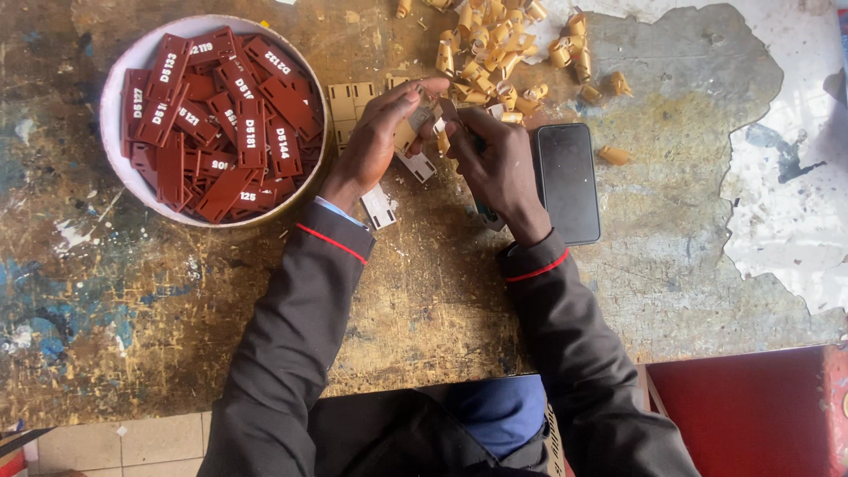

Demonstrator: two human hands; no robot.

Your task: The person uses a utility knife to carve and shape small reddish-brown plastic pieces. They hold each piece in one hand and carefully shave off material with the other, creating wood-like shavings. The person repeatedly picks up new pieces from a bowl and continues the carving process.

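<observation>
My left hand (375, 137) pinches a small pale plastic tag (419, 117) above the worn wooden table (424, 300). My right hand (496, 159) meets it from the right, fingers closed on a thin tool (485, 215) whose tip touches the tag; the tool's dark end sticks out below the palm. A white tag (380, 208) and another one (417, 165) lie on the table just under the hands. Tan tags (349, 99) lie flat beside my left hand.
A round white bowl (115, 97) full of dark red numbered tags (221, 124) stands at the left. Several small tan curled pieces (495, 53) are heaped at the top centre. A black phone (567, 181) lies right of my right hand. A red surface (751, 415) sits at the lower right.
</observation>
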